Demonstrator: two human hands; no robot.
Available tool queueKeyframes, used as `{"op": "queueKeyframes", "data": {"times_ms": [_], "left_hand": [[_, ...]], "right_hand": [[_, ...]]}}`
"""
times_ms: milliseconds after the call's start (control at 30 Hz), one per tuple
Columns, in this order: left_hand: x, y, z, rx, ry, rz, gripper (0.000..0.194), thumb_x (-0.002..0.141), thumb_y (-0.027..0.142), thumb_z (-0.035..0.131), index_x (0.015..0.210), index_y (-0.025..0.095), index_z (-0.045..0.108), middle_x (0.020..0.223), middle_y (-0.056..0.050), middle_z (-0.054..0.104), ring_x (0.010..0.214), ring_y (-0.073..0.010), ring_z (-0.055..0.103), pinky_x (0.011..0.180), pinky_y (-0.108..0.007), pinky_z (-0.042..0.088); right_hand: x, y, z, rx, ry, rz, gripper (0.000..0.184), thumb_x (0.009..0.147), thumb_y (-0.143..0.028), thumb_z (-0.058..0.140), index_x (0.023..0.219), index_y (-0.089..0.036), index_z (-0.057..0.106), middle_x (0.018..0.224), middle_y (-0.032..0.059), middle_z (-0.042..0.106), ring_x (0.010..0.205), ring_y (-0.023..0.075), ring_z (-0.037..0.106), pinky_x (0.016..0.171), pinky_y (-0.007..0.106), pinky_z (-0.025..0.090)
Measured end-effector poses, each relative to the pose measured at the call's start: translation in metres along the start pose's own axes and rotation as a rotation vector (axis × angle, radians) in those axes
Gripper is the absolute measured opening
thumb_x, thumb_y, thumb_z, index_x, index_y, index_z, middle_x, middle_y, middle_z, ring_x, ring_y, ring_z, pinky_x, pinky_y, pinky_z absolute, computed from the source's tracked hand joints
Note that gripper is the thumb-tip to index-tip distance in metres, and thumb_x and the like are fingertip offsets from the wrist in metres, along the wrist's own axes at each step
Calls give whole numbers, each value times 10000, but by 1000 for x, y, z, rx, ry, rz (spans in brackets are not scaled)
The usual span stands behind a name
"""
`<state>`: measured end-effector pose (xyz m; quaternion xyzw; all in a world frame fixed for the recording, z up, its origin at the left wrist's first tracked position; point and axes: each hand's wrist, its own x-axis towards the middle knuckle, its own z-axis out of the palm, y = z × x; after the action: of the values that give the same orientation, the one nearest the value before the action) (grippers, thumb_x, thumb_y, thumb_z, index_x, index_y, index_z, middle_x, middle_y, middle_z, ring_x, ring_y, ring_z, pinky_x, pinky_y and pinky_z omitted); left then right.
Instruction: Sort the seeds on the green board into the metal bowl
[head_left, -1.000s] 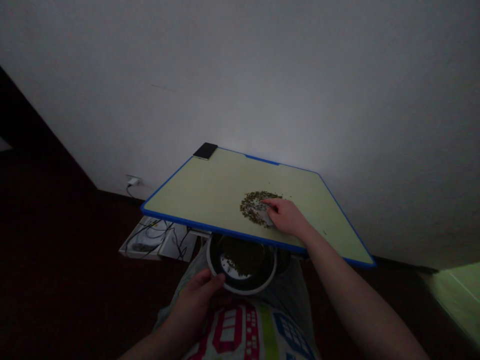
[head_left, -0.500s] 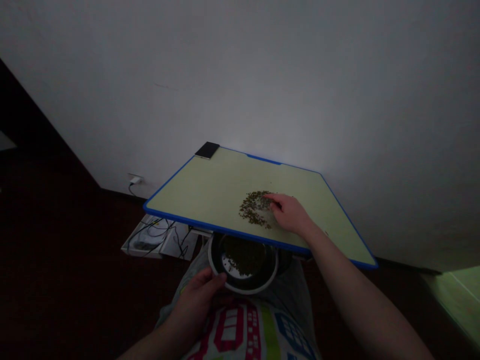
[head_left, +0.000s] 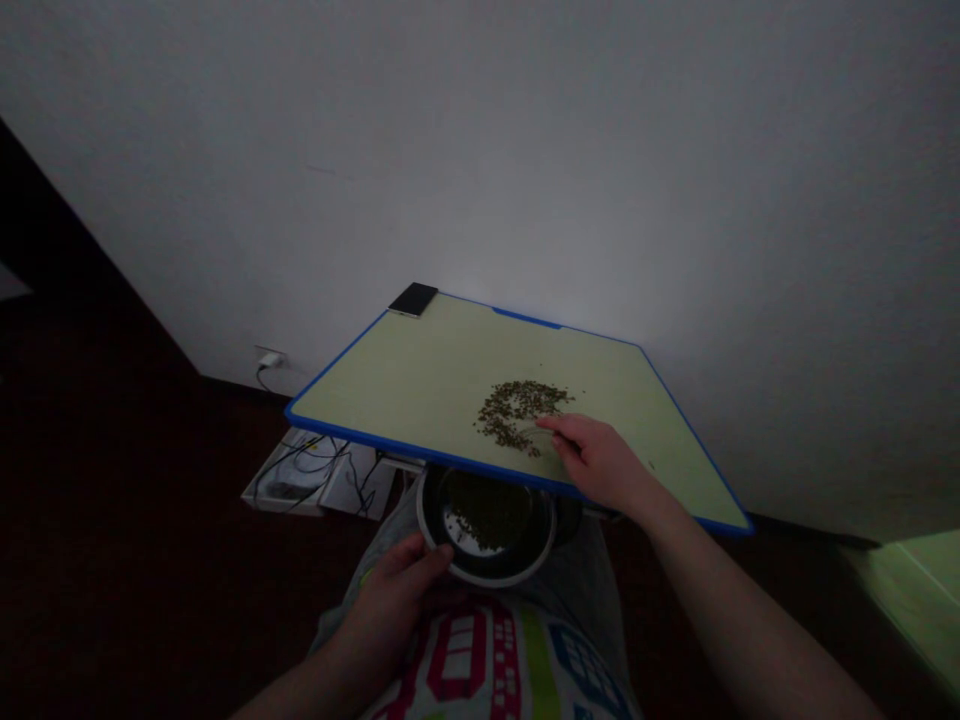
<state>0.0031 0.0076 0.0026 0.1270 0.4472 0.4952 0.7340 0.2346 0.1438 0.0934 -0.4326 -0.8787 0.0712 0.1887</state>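
Head view: the left hand (head_left: 401, 585) grips the bowl (head_left: 499, 580) at 8 o'clock on its rim, thumb over the top, remaining fingers mostly hidden. The bowl sits above the person's lap, its far rim hidden by the near edge of the table (head_left: 390, 380), with more grains inside. On the table, the brown grains (head_left: 499, 412) lie in a loose ring at about 1 o'clock from the bowl. The right hand (head_left: 600, 462) is at their 4 o'clock, half curled, forefinger stretched toward the ring; whether it holds anything cannot be told. At the table's 10 o'clock corner lies a dark tablet (head_left: 413, 299).
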Motion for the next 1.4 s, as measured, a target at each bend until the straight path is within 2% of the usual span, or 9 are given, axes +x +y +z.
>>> {"op": "queueKeyframes", "data": {"times_ms": [133,467,700,1033,1400], "left_hand": [[0,1,0,16,-1,6,304,609,319,832,837,154,720,848,-76,790,769,-266,739,678,-345,588],[-1,-1,0,40,33,5,322,577,341,844,809,157,718,823,-66,790,754,-250,738,670,-321,579],[-2,2,4,-9,9,-1,272,571,314,848,772,178,727,787,-49,789,727,-248,738,642,-320,579],[-2,2,3,37,26,6,279,595,322,834,798,167,723,807,-58,790,723,-237,734,661,-317,578],[-2,3,3,32,32,3,271,607,307,825,814,170,718,829,-73,789,738,-254,735,660,-332,567]], "right_hand": [[-3,-3,4,12,-19,-9,382,879,-111,431,1174,-169,666,1093,100,717,989,205,661,885,350,515],[-1,13,0,-21,-11,60,394,868,-121,426,1180,-146,667,1084,122,714,996,219,660,886,360,513],[-6,19,-3,-32,-5,60,395,868,-121,434,1185,-172,664,1095,102,713,985,204,664,881,340,514],[-11,30,-5,-46,8,84,379,868,-143,439,1157,-179,681,1105,97,716,1019,217,661,906,364,514],[-8,24,-5,-25,8,62,379,873,-142,445,1171,-186,676,1095,96,719,993,213,667,894,378,522]]}}
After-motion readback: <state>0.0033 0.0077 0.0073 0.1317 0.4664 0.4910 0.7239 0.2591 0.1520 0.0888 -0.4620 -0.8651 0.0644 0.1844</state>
